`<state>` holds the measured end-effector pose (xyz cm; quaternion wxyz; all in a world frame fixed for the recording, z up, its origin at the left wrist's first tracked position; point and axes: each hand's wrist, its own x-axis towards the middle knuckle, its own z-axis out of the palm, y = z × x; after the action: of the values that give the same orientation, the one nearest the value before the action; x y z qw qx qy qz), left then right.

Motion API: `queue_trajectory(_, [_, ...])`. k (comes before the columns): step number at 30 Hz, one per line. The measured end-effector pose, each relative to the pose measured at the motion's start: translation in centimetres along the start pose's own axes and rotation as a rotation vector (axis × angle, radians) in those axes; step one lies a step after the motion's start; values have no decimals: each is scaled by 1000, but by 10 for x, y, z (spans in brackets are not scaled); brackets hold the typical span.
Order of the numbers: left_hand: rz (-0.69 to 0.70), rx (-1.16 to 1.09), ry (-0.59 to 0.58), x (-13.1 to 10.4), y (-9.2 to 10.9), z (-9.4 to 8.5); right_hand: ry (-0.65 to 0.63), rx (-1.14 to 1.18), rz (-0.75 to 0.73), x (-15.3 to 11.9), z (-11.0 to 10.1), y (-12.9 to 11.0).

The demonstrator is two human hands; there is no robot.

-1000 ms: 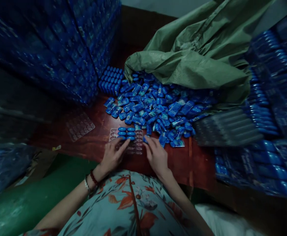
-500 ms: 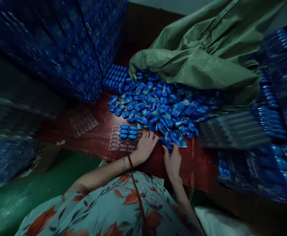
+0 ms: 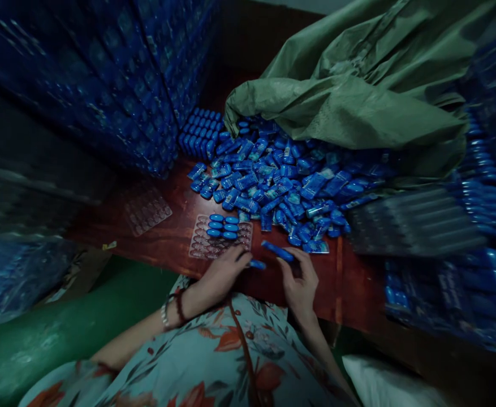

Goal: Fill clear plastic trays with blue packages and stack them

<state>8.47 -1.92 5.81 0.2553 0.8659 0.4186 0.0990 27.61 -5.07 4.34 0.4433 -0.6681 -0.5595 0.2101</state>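
Observation:
My left hand [image 3: 226,268] is closed on a small blue packet [image 3: 257,264] that sticks out to the right from its fingertips. Between the thumb and fingers of my right hand [image 3: 301,280] is a longer blue packet [image 3: 278,251], its free end pointing up and left. Just beyond my left hand lies a clear tray [image 3: 199,244] with oval hollows, and several blue oval pieces [image 3: 223,226] sit in its upper middle part. A heap of blue packets [image 3: 268,175] spreads behind both hands.
A green sack [image 3: 349,107] hangs over the back of the heap. Stacked blue packs [image 3: 103,85] rise at the left, near another clear tray [image 3: 150,210]. Stacked grey trays [image 3: 417,223] and more blue packs [image 3: 455,294] stand at the right on the red table [image 3: 358,282].
My left hand has drawn back down and left from the heap's edge, uncovering the tray's right side. My right hand has lifted a blue packet off the heap's front edge.

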Motion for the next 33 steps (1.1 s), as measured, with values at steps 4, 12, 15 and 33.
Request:
queue_trajectory(4, [-188,-80,237,-44,-36,-23,-273,-25,-195,7,25,-15])
queue_trajectory(12, [-149,65,412,-49,-61,-10,-512,-482,-618,24,49,-26])
queue_trajectory(15, [-34,104,366,-47,-60,-12,-550,-603,-706,29,48,-37])
queue_trajectory(33, [73,267,378,-20,-70,-41,-245,-522,-330,39,35,-12])
